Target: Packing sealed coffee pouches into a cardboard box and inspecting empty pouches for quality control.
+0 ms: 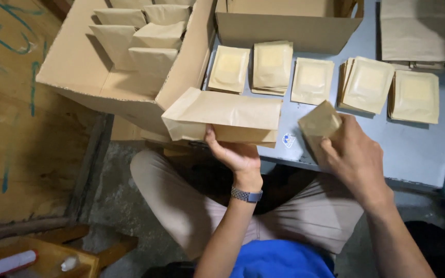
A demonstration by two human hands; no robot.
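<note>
The left hand [235,154] props a long kraft bag [222,116] from beneath, mouth toward the right hand [354,157] — its grip closed on a tan pouch [319,123] — above the grey surface [418,149].

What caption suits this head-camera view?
Left hand holds a paper bag; right hand grips a pouch near sorted stacks.

Grey table [418,149] — rough concrete floor [114,201] — dim light.
</note>
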